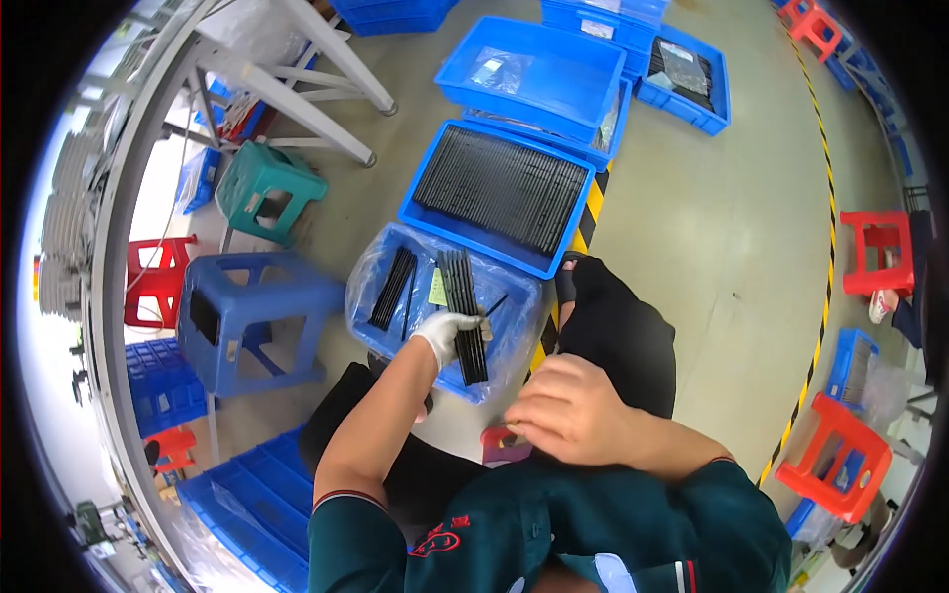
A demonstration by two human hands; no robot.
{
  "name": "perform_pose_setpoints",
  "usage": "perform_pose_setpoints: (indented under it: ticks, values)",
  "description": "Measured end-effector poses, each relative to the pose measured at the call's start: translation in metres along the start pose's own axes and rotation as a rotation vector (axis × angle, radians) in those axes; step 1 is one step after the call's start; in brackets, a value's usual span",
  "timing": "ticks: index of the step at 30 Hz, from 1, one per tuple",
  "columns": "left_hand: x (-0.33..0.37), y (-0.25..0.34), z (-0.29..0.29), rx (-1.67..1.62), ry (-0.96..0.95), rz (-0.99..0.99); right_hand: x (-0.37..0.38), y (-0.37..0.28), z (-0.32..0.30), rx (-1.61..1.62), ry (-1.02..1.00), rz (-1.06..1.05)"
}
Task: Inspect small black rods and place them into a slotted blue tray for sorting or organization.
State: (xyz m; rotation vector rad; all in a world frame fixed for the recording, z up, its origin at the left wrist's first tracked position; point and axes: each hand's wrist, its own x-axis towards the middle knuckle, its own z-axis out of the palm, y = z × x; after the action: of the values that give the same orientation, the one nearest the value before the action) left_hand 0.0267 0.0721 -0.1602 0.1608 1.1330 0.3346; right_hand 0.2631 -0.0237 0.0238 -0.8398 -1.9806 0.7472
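Observation:
My left hand (445, 334), in a white glove, grips a bundle of long thin black strips (461, 292) over a blue crate lined with clear plastic (516, 296). Inside that crate lie a second group of black strips (392, 289), a loose black strip (496, 305) and a yellow-green paper slip (437, 287). My bare right hand (565, 407) is raised nearer my body, right of the lined crate and apart from the strips. Its fingers are curled together; whatever they may hold is too small to make out.
Directly beyond stands a blue crate (476, 238) filled with rows of black strips. More blue crates (554, 69) are stacked behind it. A blue stool (267, 316) and a green stool (267, 188) stand left. Yellow-black floor tape (594, 203) runs beside the crates.

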Motion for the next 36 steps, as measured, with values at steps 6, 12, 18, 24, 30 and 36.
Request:
perform_pose_setpoints:
  ticks: [6,12,18,24,30,36]
  values:
    - [0.095,0.06,0.05,0.182,0.075,-0.065,-0.004,0.014,-0.024,0.066,0.125,0.062]
    - [0.197,0.125,0.058,0.816,0.12,0.076,-0.003,0.021,-0.051,0.215,0.246,0.15]
    - [0.249,0.156,0.114,1.494,0.181,-0.038,-0.007,0.037,-0.072,0.28,0.316,0.301]
    - [0.288,0.176,0.126,1.965,0.025,-0.188,0.003,0.053,-0.079,0.312,0.34,0.173]
    - [0.291,0.176,0.141,1.87,0.25,-0.209,0.002,0.054,-0.079,0.303,0.338,0.203]
    - [0.28,0.165,0.126,1.587,0.568,0.161,0.001,0.055,-0.077,0.33,0.35,0.202]
